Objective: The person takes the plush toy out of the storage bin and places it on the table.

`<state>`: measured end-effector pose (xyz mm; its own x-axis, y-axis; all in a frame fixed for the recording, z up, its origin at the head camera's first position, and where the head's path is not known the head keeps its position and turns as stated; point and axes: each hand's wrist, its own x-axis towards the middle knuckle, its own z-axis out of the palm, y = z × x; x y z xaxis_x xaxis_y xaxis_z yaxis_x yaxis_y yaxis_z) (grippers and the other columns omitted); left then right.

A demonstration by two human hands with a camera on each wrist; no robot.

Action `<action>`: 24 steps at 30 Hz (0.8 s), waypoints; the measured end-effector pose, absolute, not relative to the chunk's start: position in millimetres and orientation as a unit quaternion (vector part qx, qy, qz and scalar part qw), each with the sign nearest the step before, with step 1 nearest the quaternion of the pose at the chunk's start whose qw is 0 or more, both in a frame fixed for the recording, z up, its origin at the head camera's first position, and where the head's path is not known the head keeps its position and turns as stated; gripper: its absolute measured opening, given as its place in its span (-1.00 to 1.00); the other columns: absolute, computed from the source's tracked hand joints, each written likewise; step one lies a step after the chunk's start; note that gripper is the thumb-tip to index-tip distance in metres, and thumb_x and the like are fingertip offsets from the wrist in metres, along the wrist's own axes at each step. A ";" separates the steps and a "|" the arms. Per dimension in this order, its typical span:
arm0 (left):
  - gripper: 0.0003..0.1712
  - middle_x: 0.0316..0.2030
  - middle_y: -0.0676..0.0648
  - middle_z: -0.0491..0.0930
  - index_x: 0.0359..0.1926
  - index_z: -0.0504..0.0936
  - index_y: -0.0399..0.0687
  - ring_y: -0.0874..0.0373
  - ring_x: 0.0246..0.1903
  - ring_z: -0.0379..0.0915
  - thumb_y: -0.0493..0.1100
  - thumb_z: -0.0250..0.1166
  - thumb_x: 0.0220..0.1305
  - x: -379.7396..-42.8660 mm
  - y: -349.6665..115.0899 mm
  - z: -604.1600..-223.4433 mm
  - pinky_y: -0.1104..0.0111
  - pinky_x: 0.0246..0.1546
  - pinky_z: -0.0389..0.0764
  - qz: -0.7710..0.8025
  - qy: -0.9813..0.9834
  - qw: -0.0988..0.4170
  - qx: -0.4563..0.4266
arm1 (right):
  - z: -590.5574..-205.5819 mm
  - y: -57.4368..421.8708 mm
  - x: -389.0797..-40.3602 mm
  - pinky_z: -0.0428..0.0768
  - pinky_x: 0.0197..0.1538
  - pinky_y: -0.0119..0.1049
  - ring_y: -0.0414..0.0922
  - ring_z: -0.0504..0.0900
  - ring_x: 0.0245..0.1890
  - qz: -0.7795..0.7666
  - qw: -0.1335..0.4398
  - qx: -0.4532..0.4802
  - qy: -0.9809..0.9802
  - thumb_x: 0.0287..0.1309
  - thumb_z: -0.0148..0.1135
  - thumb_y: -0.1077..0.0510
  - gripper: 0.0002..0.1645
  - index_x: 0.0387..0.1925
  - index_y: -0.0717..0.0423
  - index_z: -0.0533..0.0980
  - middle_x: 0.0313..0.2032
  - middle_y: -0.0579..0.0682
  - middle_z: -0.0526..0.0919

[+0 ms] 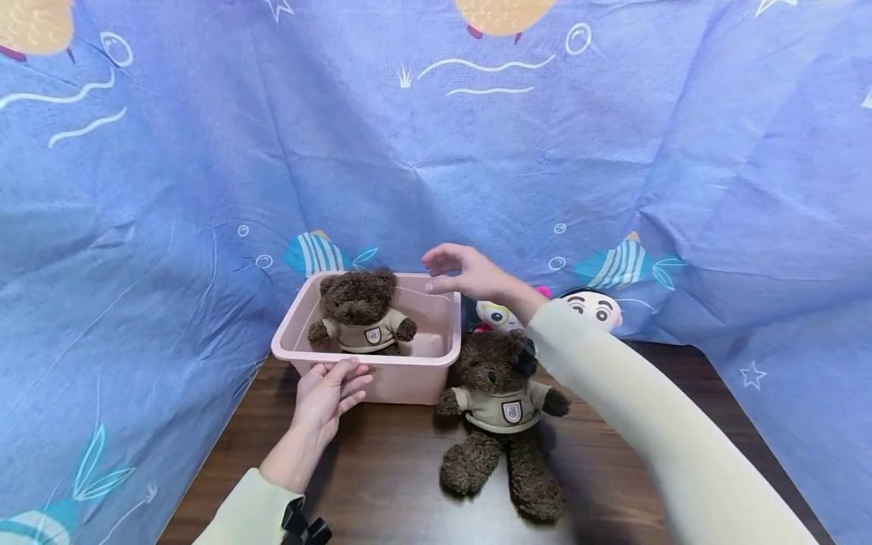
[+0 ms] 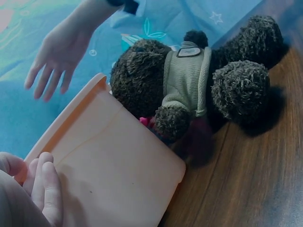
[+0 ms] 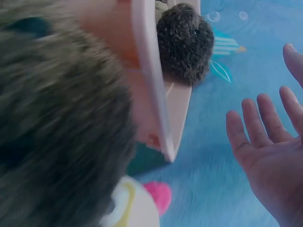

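Note:
My left hand [image 1: 327, 397] holds the near rim of a pink plastic bin [image 1: 402, 378], thumb by the rim and fingers against the outer wall. Inside the bin a brown teddy bear [image 1: 357, 299] in a beige sweater sits upright. Above the bin's right side is my right hand [image 1: 470, 272], fingers loosely spread and nothing in them, as the right wrist view [image 3: 274, 156] also shows. Below that arm a second brown teddy bear [image 1: 500, 412], with a dark bow at its head and a beige sweater, leans by the bin's right corner, legs on the table.
Behind the second bear, partly hidden by my right arm, are a plush toy with a big yellow-ringed eye [image 1: 496, 314] and a white-faced toy [image 1: 599, 309]. A blue sea-patterned cloth [image 1: 422, 174] hangs around the dark wooden table [image 1: 395, 484].

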<state>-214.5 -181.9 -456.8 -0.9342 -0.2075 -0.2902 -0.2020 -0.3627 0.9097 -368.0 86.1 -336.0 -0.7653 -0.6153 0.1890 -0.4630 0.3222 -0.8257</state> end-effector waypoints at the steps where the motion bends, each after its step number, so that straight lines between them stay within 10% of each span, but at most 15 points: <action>1: -0.72 -0.40 0.09 0.79 -0.01 0.39 -0.12 0.25 -0.37 0.78 -0.19 0.28 0.40 -214.9 -181.9 -457.3 0.45 -0.42 0.73 -0.807 -0.563 0.001 0.182 | -336.1 77.7 -372.4 0.54 0.34 -0.07 0.18 0.59 0.23 -0.472 0.086 -0.336 0.810 0.14 0.50 0.23 -0.35 0.25 0.20 0.47 0.19 0.18 0.62; 24: -0.69 -0.37 0.07 0.79 0.05 0.43 -0.20 0.23 -0.35 0.77 -0.19 0.29 0.41 -217.4 -185.7 -456.7 0.38 -0.35 0.75 -0.796 -0.578 -0.003 0.180 | -358.4 -33.9 -420.8 0.40 0.45 -0.15 -0.01 0.43 0.41 -0.212 0.108 -0.348 0.907 0.26 0.40 -0.16 -0.20 0.43 0.01 0.38 0.40 0.03 0.48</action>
<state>-217.4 -185.7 -456.7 -0.9351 -0.2041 -0.2898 -0.2124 -0.3321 0.9190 -420.8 -33.9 -358.4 -0.7353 -0.6761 -0.0481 -0.5850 0.6688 -0.4589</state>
